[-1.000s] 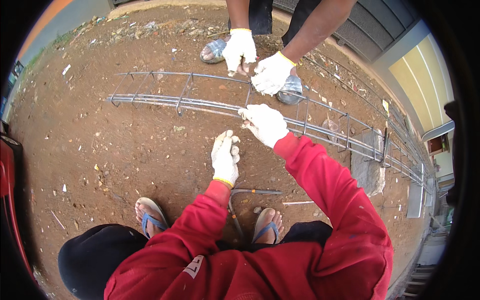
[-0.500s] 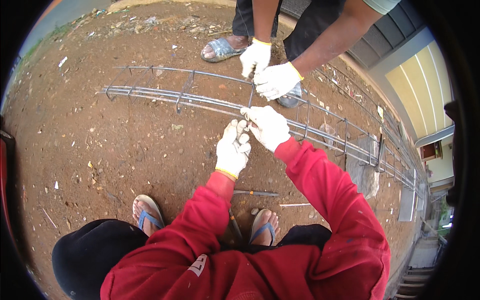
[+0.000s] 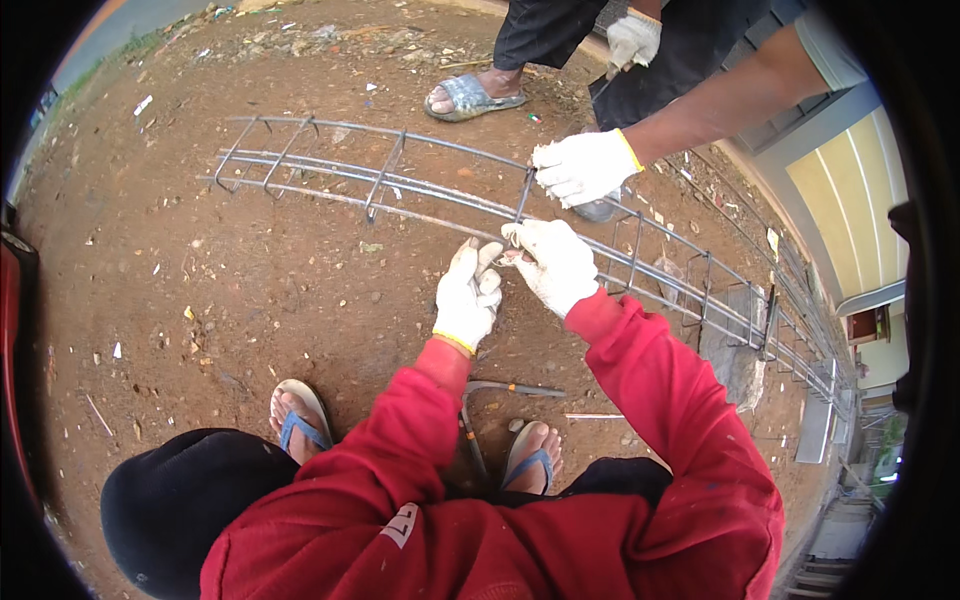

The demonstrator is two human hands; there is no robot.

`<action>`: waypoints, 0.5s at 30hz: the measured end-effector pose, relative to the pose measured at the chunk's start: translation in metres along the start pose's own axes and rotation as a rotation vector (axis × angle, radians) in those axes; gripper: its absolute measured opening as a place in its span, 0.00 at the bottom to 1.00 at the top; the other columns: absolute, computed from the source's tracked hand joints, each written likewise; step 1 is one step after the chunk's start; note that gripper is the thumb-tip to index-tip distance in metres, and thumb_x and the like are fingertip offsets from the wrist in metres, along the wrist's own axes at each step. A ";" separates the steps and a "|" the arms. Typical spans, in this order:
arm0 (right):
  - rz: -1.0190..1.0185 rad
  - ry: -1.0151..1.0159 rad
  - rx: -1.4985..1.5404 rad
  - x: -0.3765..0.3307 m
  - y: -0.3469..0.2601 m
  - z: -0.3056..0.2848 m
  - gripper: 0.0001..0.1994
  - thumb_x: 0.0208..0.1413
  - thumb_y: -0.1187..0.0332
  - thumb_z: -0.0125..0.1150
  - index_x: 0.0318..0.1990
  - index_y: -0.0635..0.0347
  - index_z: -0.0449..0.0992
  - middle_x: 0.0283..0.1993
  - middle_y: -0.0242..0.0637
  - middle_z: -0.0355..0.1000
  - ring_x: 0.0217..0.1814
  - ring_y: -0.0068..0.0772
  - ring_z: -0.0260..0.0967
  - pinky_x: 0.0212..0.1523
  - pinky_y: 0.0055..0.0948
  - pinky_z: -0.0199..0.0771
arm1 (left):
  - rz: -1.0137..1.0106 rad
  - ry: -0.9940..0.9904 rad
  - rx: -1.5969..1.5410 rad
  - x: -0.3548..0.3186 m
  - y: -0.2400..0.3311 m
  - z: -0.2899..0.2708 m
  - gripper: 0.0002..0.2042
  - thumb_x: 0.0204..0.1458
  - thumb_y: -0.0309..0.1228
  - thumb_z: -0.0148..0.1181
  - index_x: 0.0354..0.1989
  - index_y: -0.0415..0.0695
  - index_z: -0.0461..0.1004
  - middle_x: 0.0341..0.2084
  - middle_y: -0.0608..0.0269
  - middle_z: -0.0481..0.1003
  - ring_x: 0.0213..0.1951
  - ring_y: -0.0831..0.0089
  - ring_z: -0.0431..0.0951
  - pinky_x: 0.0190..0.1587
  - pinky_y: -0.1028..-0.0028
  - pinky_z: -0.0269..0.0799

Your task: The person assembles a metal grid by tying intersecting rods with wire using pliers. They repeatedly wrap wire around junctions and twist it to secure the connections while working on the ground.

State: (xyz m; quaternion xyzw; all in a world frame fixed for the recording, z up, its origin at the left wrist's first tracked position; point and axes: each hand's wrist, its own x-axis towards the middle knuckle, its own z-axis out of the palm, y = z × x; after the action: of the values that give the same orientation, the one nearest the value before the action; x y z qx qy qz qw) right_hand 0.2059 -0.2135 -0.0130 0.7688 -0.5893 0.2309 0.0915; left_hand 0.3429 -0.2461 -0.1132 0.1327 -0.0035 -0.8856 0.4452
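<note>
A long steel rebar cage (image 3: pixel 385 172), made of rods with square stirrups, curves across the view above the ground. At its near lower rod, my gloved left hand (image 3: pixel 468 298) has its fingers curled, thumb and forefinger close to the rod. Beside it my gloved right hand (image 3: pixel 552 262) pinches at the rod, near the foot of a stirrup (image 3: pixel 525 192). Something thin may lie between the fingertips, too small to make out. Opposite me, a co-worker's gloved hand (image 3: pixel 585 167) grips the upper rod by that same stirrup.
The co-worker's other gloved hand (image 3: pixel 633 40) is raised, holding something thin and dark. Pincers (image 3: pixel 478 425) with orange-marked handles lie on the dirt between my sandalled feet. A concrete block (image 3: pixel 735 370) sits under the cage at right. More rods (image 3: pixel 735 215) run along the building.
The co-worker's one hand has left the stirrup and moved up and away. My hands stay close together at the lower rod, the right shifting slightly rightward. The view has shifted a little.
</note>
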 end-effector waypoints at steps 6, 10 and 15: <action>-0.017 -0.108 -0.023 -0.002 -0.001 0.000 0.14 0.50 0.64 0.63 0.46 0.47 0.77 0.35 0.32 0.73 0.37 0.41 0.69 0.38 0.38 0.72 | 0.054 -0.038 0.124 0.018 0.003 0.009 0.15 0.60 0.31 0.52 0.55 0.42 0.70 0.32 0.65 0.78 0.17 0.85 0.64 0.14 0.85 0.54; -0.014 -0.121 -0.011 -0.006 -0.003 0.004 0.13 0.50 0.63 0.64 0.44 0.47 0.77 0.35 0.31 0.72 0.38 0.40 0.69 0.38 0.38 0.72 | -0.065 0.077 -0.003 0.010 0.000 0.009 0.16 0.57 0.30 0.51 0.53 0.39 0.72 0.32 0.63 0.77 0.19 0.83 0.67 0.14 0.85 0.55; -0.059 -0.015 -0.018 -0.005 0.000 0.001 0.10 0.50 0.63 0.63 0.42 0.48 0.77 0.34 0.32 0.72 0.39 0.40 0.69 0.38 0.37 0.72 | -0.048 -0.260 0.152 -0.002 0.010 0.007 0.21 0.63 0.28 0.51 0.64 0.45 0.63 0.43 0.65 0.76 0.37 0.80 0.76 0.29 0.80 0.70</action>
State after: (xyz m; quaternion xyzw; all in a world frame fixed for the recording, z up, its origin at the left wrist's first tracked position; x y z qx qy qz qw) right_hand 0.2055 -0.2099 -0.0163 0.7868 -0.5690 0.2168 0.1006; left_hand 0.3499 -0.2513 -0.1050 0.0501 -0.1247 -0.9029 0.4082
